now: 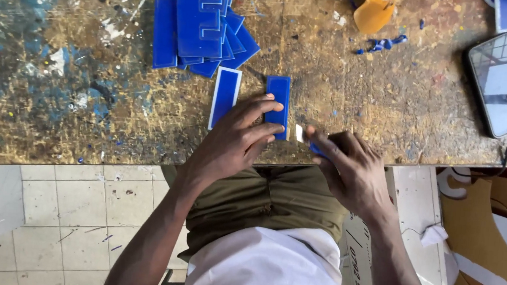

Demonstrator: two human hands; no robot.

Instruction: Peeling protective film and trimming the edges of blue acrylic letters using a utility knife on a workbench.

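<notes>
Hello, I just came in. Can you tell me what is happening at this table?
A person works at a worn, paint-stained workbench. The left hand presses flat on a small blue strip near the bench edge. The right hand holds a small tool with a pale tip beside that strip; it is too blurred to tell what it is. Another blue strip with a white border lies just to the left. A pile of blue cut pieces sits further back, and a phone lies at the right.
</notes>
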